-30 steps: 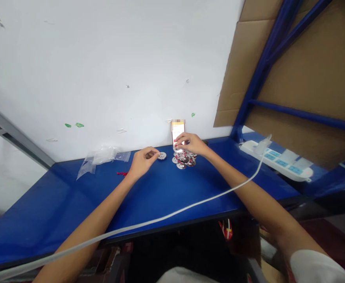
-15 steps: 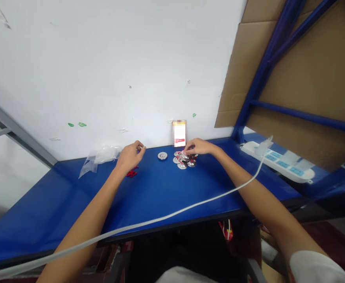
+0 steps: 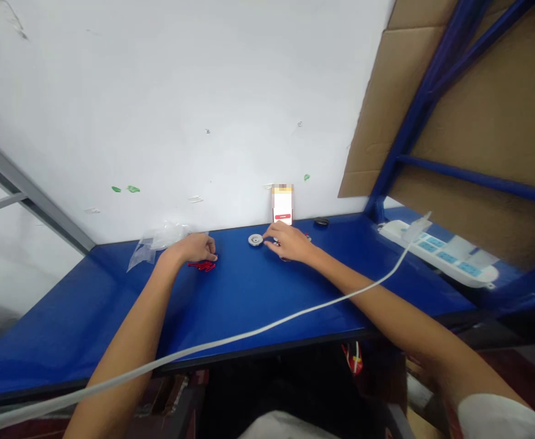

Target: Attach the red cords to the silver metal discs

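Note:
My left hand [image 3: 197,247] is low over a small heap of thin red pieces [image 3: 203,266] on the blue table. Its fingers are curled, with thumb and fingertips close together; whatever they hold, if anything, is too small to make out. My right hand [image 3: 290,242] has its thumb and index finger apart, with the index tip beside a round metal disc [image 3: 255,240]. Nothing shows between those fingers. Behind and under this hand, a pile of shiny round metal pieces [image 3: 277,242] is mostly hidden.
A lit phone [image 3: 282,206] leans on the white wall. To its right lies a black oval object [image 3: 321,222]. Clear plastic bags [image 3: 166,235] lie at the left. A white cable [image 3: 290,319] crosses in front of me from a power strip [image 3: 436,253] on the right.
My right hand has left the metal pile and moved left to the single disc, its fingers spreading. My left hand has come down onto the red pieces. The black oval object now shows.

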{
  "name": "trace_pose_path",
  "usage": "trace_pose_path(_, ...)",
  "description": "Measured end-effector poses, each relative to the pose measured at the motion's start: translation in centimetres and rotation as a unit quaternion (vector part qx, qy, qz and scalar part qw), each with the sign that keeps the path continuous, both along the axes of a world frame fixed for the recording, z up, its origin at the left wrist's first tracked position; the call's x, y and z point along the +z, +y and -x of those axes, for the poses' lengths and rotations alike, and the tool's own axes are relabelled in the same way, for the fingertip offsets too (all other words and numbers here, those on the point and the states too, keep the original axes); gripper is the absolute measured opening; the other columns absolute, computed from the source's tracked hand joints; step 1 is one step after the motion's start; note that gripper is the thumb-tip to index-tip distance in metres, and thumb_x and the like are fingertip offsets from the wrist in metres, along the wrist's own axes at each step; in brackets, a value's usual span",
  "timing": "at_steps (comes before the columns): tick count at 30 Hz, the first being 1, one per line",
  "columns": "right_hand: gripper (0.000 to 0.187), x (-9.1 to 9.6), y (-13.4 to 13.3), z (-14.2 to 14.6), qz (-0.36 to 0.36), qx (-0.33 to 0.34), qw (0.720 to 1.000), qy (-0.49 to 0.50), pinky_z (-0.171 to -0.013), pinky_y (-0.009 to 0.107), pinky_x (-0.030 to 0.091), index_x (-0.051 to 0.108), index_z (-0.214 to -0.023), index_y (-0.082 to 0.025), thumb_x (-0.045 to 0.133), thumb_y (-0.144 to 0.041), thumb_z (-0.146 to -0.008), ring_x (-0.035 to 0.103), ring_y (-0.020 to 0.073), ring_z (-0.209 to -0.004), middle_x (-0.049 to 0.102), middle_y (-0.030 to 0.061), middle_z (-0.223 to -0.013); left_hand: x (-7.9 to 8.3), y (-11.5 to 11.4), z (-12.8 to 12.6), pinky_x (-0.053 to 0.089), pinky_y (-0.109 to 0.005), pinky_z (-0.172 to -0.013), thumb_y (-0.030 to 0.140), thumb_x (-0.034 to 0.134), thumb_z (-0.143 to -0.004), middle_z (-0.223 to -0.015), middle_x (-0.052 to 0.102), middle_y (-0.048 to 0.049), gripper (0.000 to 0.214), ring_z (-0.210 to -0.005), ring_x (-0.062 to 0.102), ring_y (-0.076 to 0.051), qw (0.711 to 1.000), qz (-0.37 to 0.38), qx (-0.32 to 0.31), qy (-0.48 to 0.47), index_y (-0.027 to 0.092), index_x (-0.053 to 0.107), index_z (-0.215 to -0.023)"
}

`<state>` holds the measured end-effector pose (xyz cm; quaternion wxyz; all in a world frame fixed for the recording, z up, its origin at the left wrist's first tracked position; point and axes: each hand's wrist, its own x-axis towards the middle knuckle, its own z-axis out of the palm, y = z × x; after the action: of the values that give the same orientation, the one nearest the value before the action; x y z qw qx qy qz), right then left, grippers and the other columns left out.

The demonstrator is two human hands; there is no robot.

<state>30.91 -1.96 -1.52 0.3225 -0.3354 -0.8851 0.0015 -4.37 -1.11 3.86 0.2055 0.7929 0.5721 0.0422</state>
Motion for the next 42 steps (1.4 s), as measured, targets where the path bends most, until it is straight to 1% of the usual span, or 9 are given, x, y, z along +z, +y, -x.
trace_pose_path(4,0.033,-2.2,-0.2,2.6,-0.018,0.012,0.998,-0.066,-0.106,0.050,0.054,0.071,-0.134,-0.017,0.067,-0.020,-0.101,0.063,0.0323,-0.121,0.069,0.0182,-0.132,-0.7,0.6,-0.4,0.038,-0.028,-0.052,0.033,0.085,-0.054,-0.060,0.073,0.0002,0.013,-0.056,0.064,-0.020,1.000,-0.009,-0.021,-0.021,0.029,0.074,-0.059)
trace_pose_path(8,0.026,-3.2,0.9,3.0,-0.021,-0.015,0.997,-0.073,-0.101,0.046,0.056,0.077,-0.124,-0.018,0.059,-0.014,-0.106,0.067,0.0286,-0.114,0.073,0.0163,-0.125,-1.1,0.8,-0.5,0.038,-0.028,-0.051,0.028,0.081,-0.055,-0.059,0.072,-0.0006,0.008,-0.054,0.063,-0.020,0.999,-0.022,-0.019,-0.015,0.028,0.074,-0.054)
trace_pose_path(13,0.024,-2.6,1.5,2.1,-0.067,-0.002,0.996,-0.052,-0.099,0.043,0.056,0.082,-0.116,-0.022,0.060,-0.020,-0.108,0.068,0.0270,-0.113,0.075,0.0121,-0.123,-1.0,0.4,-1.0,0.041,-0.029,-0.055,0.027,0.076,-0.061,-0.066,0.076,-0.0027,0.001,-0.058,0.065,-0.021,0.997,-0.069,-0.005,0.016,0.026,0.075,-0.062)
trace_pose_path(20,0.027,-0.7,0.6,1.5,-0.103,-0.039,0.994,0.006,-0.089,0.039,0.055,0.080,-0.120,-0.025,0.055,-0.030,-0.111,0.069,0.0269,-0.108,0.073,0.0134,-0.125,-1.1,0.9,-1.0,0.053,-0.031,-0.071,0.030,0.068,-0.076,-0.081,0.079,-0.0033,0.014,-0.076,0.074,-0.023,0.983,-0.128,-0.023,-0.131,0.025,0.073,-0.088)
trace_pose_path(25,0.026,-0.2,-0.1,0.5,-0.026,-0.055,0.998,0.024,-0.081,0.030,0.054,0.078,-0.128,-0.028,0.059,-0.034,-0.111,0.078,0.0228,-0.092,0.083,0.0064,-0.106,-2.0,0.8,-2.7,0.056,-0.036,-0.084,0.033,0.065,-0.088,-0.092,0.082,-0.0050,0.023,-0.087,0.077,-0.025,0.971,-0.147,-0.020,-0.188,0.024,0.077,-0.105)
trace_pose_path(30,0.027,0.0,-0.7,-0.1,0.053,-0.037,0.996,0.058,-0.088,0.029,0.059,0.078,-0.130,-0.029,0.066,-0.028,-0.106,0.082,0.0221,-0.094,0.086,0.0029,-0.108,-2.2,-0.2,-5.1,0.056,-0.038,-0.089,0.048,0.071,-0.091,-0.108,0.081,-0.0090,0.029,-0.098,0.074,-0.027,0.940,-0.223,0.002,-0.256,0.024,0.085,-0.101)
trace_pose_path(35,0.037,0.0,-0.7,0.3,0.112,-0.021,0.987,0.111,-0.095,0.033,0.064,0.078,-0.135,-0.027,0.069,-0.022,-0.099,0.083,0.0240,-0.101,0.085,0.0036,-0.112,-2.0,-1.7,-7.0,0.059,-0.036,-0.078,0.053,0.076,-0.090,-0.094,0.080,-0.0081,0.038,-0.075,0.073,-0.021,0.912,-0.132,0.003,-0.388,0.018,0.080,-0.105)
trace_pose_path(38,0.039,-0.4,-1.0,1.2,0.196,0.021,0.962,0.190,-0.099,0.038,0.066,0.079,-0.133,-0.025,0.067,-0.018,-0.097,0.083,0.0250,-0.106,0.083,0.0054,-0.121,-1.9,-2.3,-7.8,0.061,-0.037,-0.084,0.050,0.080,-0.087,-0.097,0.081,-0.0095,0.037,-0.082,0.078,-0.023,0.896,-0.122,-0.001,-0.426,0.017,0.077,-0.104)
trace_pose_path(42,0.034,-0.5,-1.8,2.4,0.320,0.067,0.898,0.293,-0.097,0.042,0.069,0.080,-0.129,-0.020,0.067,-0.021,-0.098,0.084,0.0260,-0.103,0.084,0.0089,-0.118,-2.0,-2.6,-8.5,0.061,-0.037,-0.087,0.047,0.082,-0.087,-0.097,0.081,-0.0094,0.035,-0.089,0.079,-0.024,0.897,-0.126,-0.006,-0.424,0.017,0.078,-0.105)
